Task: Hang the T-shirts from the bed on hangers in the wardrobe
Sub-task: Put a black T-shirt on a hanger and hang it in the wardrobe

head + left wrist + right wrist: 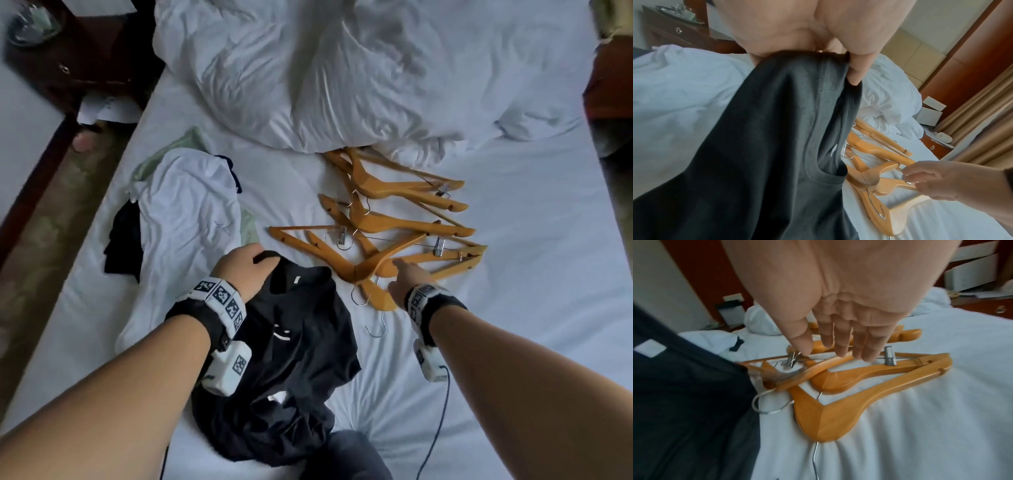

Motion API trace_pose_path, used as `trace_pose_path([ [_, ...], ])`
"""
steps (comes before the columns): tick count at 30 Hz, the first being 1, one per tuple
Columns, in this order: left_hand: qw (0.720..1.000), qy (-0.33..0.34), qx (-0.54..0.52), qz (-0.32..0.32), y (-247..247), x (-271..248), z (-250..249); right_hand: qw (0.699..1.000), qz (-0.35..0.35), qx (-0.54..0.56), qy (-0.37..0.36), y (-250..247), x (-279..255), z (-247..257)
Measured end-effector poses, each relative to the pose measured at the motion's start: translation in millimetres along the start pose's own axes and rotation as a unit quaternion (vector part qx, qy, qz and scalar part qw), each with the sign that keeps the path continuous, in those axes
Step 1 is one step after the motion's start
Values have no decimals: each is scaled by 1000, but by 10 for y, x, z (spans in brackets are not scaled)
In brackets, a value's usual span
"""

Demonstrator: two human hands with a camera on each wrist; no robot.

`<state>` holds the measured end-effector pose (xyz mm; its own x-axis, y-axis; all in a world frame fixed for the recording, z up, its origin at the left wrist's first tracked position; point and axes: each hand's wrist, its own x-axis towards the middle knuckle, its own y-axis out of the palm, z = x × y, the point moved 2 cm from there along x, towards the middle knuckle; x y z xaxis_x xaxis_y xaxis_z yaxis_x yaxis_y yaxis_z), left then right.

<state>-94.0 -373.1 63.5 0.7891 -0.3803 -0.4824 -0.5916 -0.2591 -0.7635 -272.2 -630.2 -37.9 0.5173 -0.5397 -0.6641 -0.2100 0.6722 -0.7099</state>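
1. Gripping the collar of the black T-shirt (pixel 294 363), the left hand (pixel 239 270) kept its fingers clamped on the fabric while the rest lay crumpled on the bed (pixel 531 308)
2. Reaching over the wooden hangers (pixel 387 240) just beside it, the right hand (pixel 407 281) had its fingers straight, slightly apart, holding nothing
3. Soft and light, the shirt would likely sag; the collar suited a hold
4. Stiff hangers looked tangled; taking the top one by its neck seemed best
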Motion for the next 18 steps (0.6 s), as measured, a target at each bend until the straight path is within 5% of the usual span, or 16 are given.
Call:
trace_pose_path([
  [5,999,-18,-24,-40,292,113,156,989,-14,-106,-104,289,411,172],
  [14,997,-39,-46,-42,576,99,455,946,-72,-278,-151,550,679,273],
  [18,998,-28,-39,-37,588,123,486,944,-45,-264,-192,560,581,379],
])
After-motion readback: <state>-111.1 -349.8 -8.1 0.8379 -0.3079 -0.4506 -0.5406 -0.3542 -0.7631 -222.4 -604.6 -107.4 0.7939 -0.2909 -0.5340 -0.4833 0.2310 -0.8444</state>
